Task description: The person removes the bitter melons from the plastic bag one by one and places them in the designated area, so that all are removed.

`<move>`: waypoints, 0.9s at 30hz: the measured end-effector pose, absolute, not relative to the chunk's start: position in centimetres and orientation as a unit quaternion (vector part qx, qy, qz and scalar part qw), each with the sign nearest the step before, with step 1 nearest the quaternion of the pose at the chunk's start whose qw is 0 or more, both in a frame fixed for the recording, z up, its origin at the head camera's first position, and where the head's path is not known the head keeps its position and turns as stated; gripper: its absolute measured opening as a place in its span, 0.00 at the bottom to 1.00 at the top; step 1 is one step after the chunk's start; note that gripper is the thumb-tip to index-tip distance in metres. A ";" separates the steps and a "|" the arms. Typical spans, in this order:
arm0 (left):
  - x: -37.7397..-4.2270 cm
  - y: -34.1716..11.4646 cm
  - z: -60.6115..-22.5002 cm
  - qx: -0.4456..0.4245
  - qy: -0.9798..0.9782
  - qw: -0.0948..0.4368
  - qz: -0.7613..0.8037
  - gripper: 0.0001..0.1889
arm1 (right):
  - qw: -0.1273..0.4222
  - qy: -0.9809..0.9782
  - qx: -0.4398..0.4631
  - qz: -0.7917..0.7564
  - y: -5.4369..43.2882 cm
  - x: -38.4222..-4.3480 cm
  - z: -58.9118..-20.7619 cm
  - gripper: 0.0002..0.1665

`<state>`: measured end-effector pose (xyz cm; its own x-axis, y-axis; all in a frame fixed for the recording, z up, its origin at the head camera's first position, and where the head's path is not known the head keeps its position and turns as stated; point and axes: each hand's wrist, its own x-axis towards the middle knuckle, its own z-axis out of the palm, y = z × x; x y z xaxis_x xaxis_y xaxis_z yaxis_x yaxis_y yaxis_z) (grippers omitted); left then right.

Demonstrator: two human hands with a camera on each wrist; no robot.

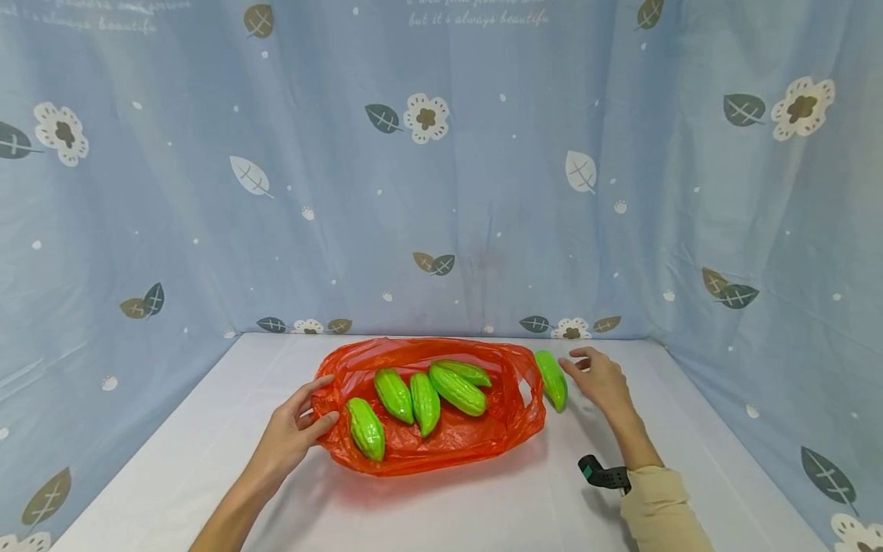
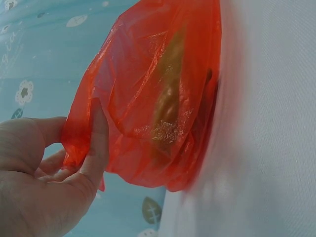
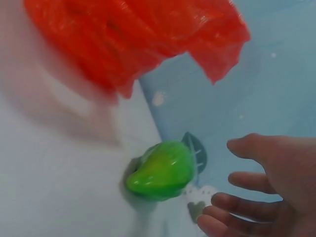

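Observation:
A red plastic bag [image 1: 455, 443] lies spread open on the table, with several green bitter melons [image 1: 457, 389] inside it. My left hand [image 1: 293, 429] holds the bag's left end. The left wrist view shows its thumb and fingers [image 2: 98, 138] pinching the thin red film, and a melon shows dimly through the bag. One more bitter melon [image 1: 552, 381] lies on the table just past the bag's right end. Beside it my right hand [image 1: 602, 381] hovers with fingers parted and nothing between them. In the right wrist view this melon [image 3: 163, 172] sits in front of the fingertips.
The white tabletop [image 1: 172, 475] has a blue patterned curtain [image 1: 483, 192] standing along its back and both sides. A black camera mount [image 1: 603, 474] is strapped on the right wrist, by the beige sleeve [image 1: 658, 506]. The bag's right handle loop [image 1: 534, 399] reaches close to the outside melon.

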<state>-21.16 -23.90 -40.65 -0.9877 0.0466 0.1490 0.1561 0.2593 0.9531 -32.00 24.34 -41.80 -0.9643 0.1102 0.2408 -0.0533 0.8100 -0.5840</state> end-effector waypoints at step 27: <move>-21.1 -23.9 -40.7 -0.070 -0.791 0.043 -0.607 0.33 | 0.149 -0.945 0.055 0.285 21.1 -28.2 -35.5 0.29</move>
<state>-21.06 -23.93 -40.68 -0.9863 0.0588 0.1541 0.1641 0.2542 0.9531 -28.24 21.10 -35.53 -0.9496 -0.0199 0.3128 -0.1897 0.8310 -0.5230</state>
